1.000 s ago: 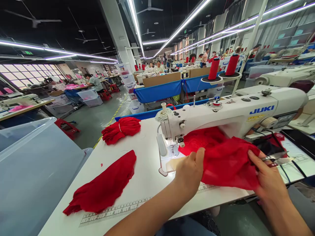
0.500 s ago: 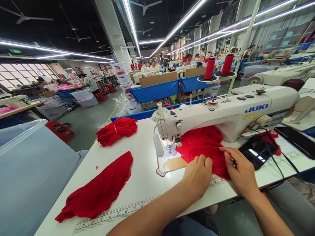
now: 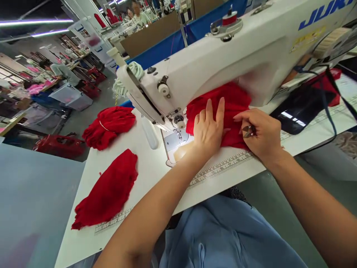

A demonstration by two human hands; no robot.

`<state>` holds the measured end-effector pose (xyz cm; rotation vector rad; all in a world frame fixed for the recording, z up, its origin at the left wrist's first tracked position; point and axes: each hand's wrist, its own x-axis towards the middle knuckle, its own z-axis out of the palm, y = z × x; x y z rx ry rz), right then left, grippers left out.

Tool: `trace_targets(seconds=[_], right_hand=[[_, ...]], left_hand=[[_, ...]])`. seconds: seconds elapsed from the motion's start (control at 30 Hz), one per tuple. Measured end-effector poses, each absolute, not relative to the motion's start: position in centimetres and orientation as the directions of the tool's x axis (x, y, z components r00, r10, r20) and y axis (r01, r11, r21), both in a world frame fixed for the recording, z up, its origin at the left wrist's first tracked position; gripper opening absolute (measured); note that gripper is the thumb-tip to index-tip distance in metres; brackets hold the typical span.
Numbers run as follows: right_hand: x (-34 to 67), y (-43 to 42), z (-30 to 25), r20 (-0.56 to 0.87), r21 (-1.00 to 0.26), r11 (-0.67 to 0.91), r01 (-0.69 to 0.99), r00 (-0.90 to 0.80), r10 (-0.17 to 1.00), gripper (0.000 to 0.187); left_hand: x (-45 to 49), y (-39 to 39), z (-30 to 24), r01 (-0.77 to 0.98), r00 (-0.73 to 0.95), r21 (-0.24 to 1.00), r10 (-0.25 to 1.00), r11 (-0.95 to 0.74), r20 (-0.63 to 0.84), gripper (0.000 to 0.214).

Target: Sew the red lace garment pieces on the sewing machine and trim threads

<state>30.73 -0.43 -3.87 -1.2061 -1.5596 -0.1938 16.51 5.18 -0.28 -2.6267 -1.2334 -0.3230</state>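
A red piece of fabric [image 3: 231, 102] lies under the arm of a white JUKI sewing machine [image 3: 223, 56], just right of the presser foot [image 3: 178, 121]. My left hand [image 3: 208, 128] rests flat on the fabric with its fingers stretched out, close to the needle plate [image 3: 175, 143]. My right hand [image 3: 260, 132] lies on the fabric's right edge, its fingers curled round small thread snips [image 3: 249, 130]. Both hands touch the same piece of cloth.
A flat red fabric piece [image 3: 107, 191] and a tied red bundle [image 3: 110, 124] lie on the left of the white table [image 3: 147, 171]. A black panel [image 3: 302, 106] with cables sits at the right. A clear bin [image 3: 33, 201] stands at the left. Other workers sit behind.
The camera has tilted down and moved closer. My left hand has slid forward and flattened on the fabric near the presser foot. My right hand stays beside it, and the snips now show.
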Motion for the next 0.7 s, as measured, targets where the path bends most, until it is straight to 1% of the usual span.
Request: trace_targets(seconds=[0.03, 0.07, 0.13, 0.17, 0.23, 0.27, 0.3, 0.37, 0.4, 0.43, 0.47, 0.5, 0.6, 0.67, 0.7], right_hand=[[30.8, -0.4, -3.9, 0.796, -0.451, 0.471, 0.759, 0.102, 0.597, 0.038], [30.8, -0.3, -3.9, 0.789, -0.454, 0.467, 0.758, 0.099, 0.607, 0.039], [30.9, -0.2, -3.9, 0.785, -0.465, 0.454, 0.76, 0.117, 0.608, 0.041], [30.9, -0.2, -3.9, 0.786, -0.471, 0.448, 0.76, 0.131, 0.605, 0.041], [30.8, -0.3, -3.8, 0.781, -0.487, 0.436, 0.757, 0.154, 0.605, 0.039], [30.7, -0.3, -3.7, 0.773, -0.497, 0.431, 0.754, 0.159, 0.614, 0.039], [30.7, -0.4, -3.6, 0.762, -0.509, 0.426, 0.748, 0.161, 0.628, 0.038], [30.6, -0.5, -3.4, 0.73, -0.542, 0.416, 0.73, 0.163, 0.664, 0.038], [30.6, -0.6, -3.3, 0.716, -0.558, 0.412, 0.72, 0.166, 0.678, 0.039], [30.5, -0.6, -3.2, 0.706, -0.57, 0.41, 0.712, 0.17, 0.688, 0.039], [30.5, -0.7, -3.2, 0.701, -0.578, 0.41, 0.706, 0.172, 0.692, 0.04], [30.5, -0.7, -3.2, 0.699, -0.581, 0.411, 0.703, 0.173, 0.693, 0.04], [30.5, -0.6, -3.3, 0.703, -0.578, 0.414, 0.703, 0.172, 0.69, 0.04], [30.5, -0.5, -3.4, 0.708, -0.575, 0.416, 0.705, 0.172, 0.685, 0.041], [30.5, -0.5, -3.4, 0.71, -0.572, 0.417, 0.706, 0.172, 0.683, 0.041]], left_hand=[[16.7, 5.5, -0.4, 0.785, 0.614, -0.113, 0.74, -0.61, 0.273, 0.066], [16.7, 5.7, -0.6, 0.784, 0.619, -0.131, 0.744, -0.607, 0.251, 0.056], [16.8, 6.0, -0.9, 0.734, 0.678, -0.188, 0.697, -0.652, 0.233, 0.03], [16.7, 6.1, -0.9, 0.701, 0.713, -0.218, 0.655, -0.679, 0.25, 0.028], [16.7, 6.4, -0.8, 0.676, 0.734, -0.259, 0.6, -0.69, 0.319, 0.032], [16.8, 6.7, -0.7, 0.696, 0.713, -0.261, 0.602, -0.668, 0.36, 0.032], [16.9, 7.0, -0.5, 0.735, 0.672, -0.25, 0.625, -0.63, 0.397, 0.031], [17.2, 8.0, -0.2, 0.819, 0.564, -0.184, 0.702, -0.544, 0.435, 0.028], [17.5, 8.5, -0.1, 0.846, 0.52, -0.142, 0.738, -0.513, 0.43, 0.03], [17.6, 9.0, -0.1, 0.86, 0.494, -0.105, 0.764, -0.499, 0.416, 0.038], [17.8, 9.5, -0.2, 0.861, 0.492, -0.082, 0.778, -0.503, 0.39, 0.046], [17.9, 10.0, -0.2, 0.853, 0.506, -0.073, 0.783, -0.518, 0.361, 0.048], [18.3, 11.2, -0.3, 0.829, 0.551, -0.087, 0.78, -0.552, 0.296, 0.028], [18.8, 12.0, 0.0, 0.849, 0.52, -0.084, 0.798, -0.521, 0.306, 0.032], [19.1, 12.4, 0.3, 0.871, 0.477, -0.05, 0.816, -0.489, 0.325, 0.036]])
